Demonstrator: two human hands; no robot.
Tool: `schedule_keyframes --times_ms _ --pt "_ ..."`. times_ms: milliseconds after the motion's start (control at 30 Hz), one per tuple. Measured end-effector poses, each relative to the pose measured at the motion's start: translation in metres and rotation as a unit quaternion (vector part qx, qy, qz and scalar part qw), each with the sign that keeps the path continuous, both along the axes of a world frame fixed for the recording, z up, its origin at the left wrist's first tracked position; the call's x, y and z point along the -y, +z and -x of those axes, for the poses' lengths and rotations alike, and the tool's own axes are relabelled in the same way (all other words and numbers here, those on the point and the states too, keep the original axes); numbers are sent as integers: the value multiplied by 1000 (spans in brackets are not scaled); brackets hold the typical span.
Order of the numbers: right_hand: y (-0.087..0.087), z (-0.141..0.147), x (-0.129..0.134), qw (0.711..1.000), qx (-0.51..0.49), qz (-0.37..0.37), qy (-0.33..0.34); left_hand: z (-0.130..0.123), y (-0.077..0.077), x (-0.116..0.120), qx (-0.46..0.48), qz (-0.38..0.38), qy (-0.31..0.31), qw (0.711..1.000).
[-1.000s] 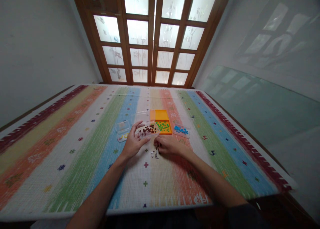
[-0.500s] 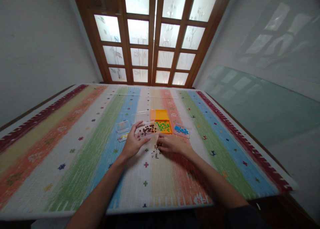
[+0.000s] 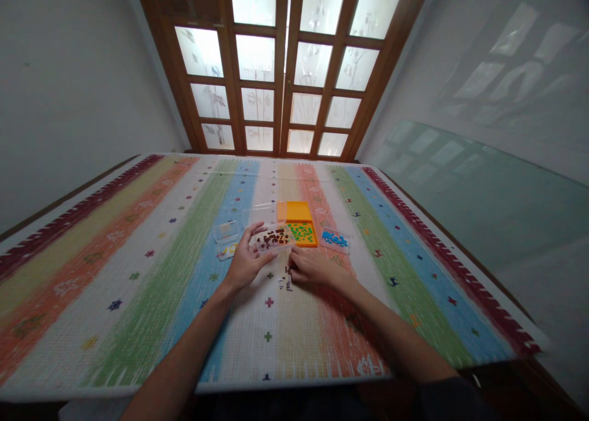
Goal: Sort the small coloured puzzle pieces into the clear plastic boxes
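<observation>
My left hand (image 3: 248, 258) is closed around the left end of a clear plastic box (image 3: 273, 249), its thumb along the near side. Dark brown small bricks (image 3: 276, 235) lie scattered inside that box. Just right of it, my right hand (image 3: 306, 266) is held low over the cloth with its fingers bent together. Whatever those fingertips hold, if anything, is too small and hidden to name. Beside them on the cloth sits a little group of brown, white and grey pieces (image 3: 287, 282).
An orange box (image 3: 315, 237) with green pieces stands open behind my hands. Blue pieces fill a clear box (image 3: 348, 243) to the right. Another open clear box (image 3: 221, 254), with yellow pieces, is at the left. A striped cloth (image 3: 184, 323) covers the table.
My right hand's fingers have shifted slightly over the small pieces. My left hand keeps the box of brown bricks in the same place.
</observation>
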State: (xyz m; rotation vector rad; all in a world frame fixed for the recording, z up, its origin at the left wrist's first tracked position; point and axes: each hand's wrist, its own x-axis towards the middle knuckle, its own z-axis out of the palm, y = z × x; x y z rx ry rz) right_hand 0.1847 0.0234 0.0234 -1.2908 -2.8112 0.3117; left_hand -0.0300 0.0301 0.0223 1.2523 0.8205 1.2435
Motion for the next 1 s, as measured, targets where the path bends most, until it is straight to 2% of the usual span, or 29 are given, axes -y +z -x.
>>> schedule_keyframes --times_ms 233,500,1000 --pt "2 -8 -3 1000 2 6 -9 -1 2 1 -1 1 2 1000" --pt "2 -5 -1 997 -65 -1 32 -2 4 2 5 9 1 1000" --pt "-11 -4 -3 997 -61 -37 36 -2 4 2 -7 9 5 1000"
